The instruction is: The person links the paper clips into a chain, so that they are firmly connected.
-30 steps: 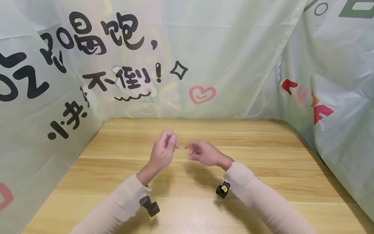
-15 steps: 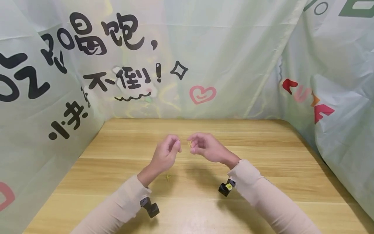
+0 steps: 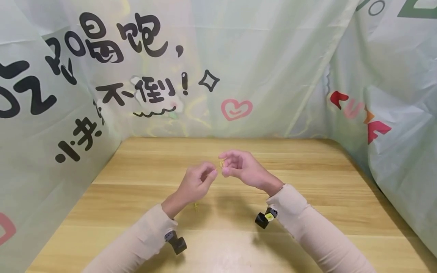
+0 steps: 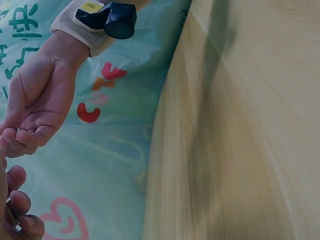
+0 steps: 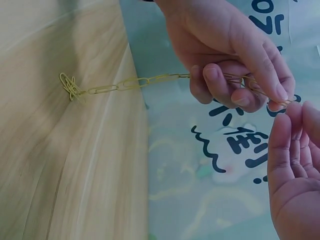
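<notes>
A chain of yellow paper clips [image 5: 132, 83] runs from my left hand [image 3: 194, 184] down to a small heap of clips [image 3: 196, 206] on the table. The chain's end clip sticks out between the left thumb and index finger, while the other fingers curl over the links. Just to the right, my right hand [image 3: 247, 168] pinches a yellow paper clip [image 3: 222, 163] at its fingertips. Both hands' fingertips meet in the right wrist view. Whether the two clips are linked cannot be told. In the left wrist view, fingers hide the clips almost wholly.
A wooden table [image 3: 307, 170] lies below both hands. Printed cloth [image 3: 273, 68] hangs behind it and along both sides. A black wrist camera [image 3: 176, 242] sits on the left cuff, another black camera [image 3: 264, 218] on the right.
My right hand has turned and raised its paper clip into view at the fingertips. The left hand has moved right and slightly down, bringing the chain's end up to that clip.
</notes>
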A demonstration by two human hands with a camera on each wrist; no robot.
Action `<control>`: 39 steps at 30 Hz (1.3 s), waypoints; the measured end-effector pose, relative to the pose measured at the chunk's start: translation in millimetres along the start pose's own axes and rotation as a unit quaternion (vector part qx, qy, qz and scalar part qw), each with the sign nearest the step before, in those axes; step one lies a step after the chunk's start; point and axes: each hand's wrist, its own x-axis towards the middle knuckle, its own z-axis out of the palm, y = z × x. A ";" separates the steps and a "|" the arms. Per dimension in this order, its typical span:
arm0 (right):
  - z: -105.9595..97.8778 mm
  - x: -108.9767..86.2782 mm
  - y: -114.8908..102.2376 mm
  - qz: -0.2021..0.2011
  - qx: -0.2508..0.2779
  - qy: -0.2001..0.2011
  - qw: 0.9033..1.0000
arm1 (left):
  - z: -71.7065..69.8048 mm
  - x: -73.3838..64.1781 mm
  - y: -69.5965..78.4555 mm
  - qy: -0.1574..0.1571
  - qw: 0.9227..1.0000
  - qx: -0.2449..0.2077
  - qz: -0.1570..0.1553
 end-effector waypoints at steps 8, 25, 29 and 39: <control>0.0 1.0 -0.5 -0.003 0.004 -0.005 1.000 | 1.1 2.1 -0.4 0.009 1.000 0.014 0.017; 1.1 -3.1 -3.1 -0.002 0.008 -0.020 1.000 | 0.5 2.5 4.2 0.014 1.000 0.020 0.001; 1.3 -3.6 -1.6 0.000 0.017 -0.022 1.000 | 1.0 2.5 5.7 0.014 1.000 0.018 -0.007; 4.1 -5.7 -4.1 0.005 0.038 -0.028 0.999 | 1.0 2.4 8.3 0.017 0.999 0.020 -0.018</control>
